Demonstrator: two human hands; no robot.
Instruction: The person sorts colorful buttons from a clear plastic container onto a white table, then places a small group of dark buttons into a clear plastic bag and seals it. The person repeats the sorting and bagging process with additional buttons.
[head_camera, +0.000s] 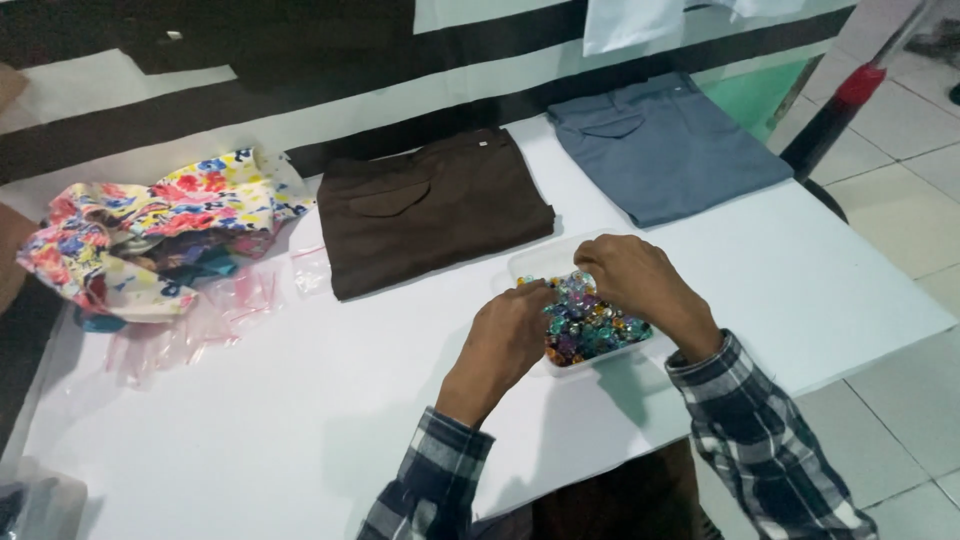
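Plaid sleeves lead to both hands over a tray (535, 262) of coloured gems (585, 325) on the counter (300, 420). Left hand (512, 333) curls narrow at the rim; right hand (640, 280) pinches among gems, contents hidden. Sorting seems underway, needing fine fingertip picking.

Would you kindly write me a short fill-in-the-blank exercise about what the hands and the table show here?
1. Both hands, the left hand and the right hand, are over a clear tray of colourful ____.
2. The folded garment nearest the tray is ____ in colour.
3. The folded garment farther right is ____.
4. The crumpled cloth on the left has a ____ print.

Missing words: beads; brown; grey-blue; floral
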